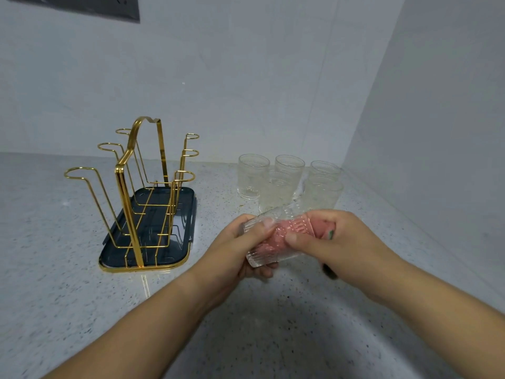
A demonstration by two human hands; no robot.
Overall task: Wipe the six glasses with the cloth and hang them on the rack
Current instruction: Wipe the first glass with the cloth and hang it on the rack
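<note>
**Wiping a glass at the counter, five more lined up behind**

Holding the ribbed glass [263,258] sideways, just above the counter [68,283] and about mid-frame. The left hand [240,242] has the base end, fingers [269,222] curled right round it with the thumb lying on top. The right hand [338,236] is at the mouth end, gripping the pink cloth [319,227], which is stuffed into the glass so you see pink through the ribs. The right thumb is pressed against the outside of the glass.

Just behind the hands, five glasses [252,176] stand upright on the counter in a tight bunch near the corner where the walls meet.

Off to the left sits the gold wire rack [119,181], well apart from the glasses, standing on its dark tray [188,203] with the looped prongs sticking up on both sides of the tall handle. The counter is pale speckled stone.
</note>
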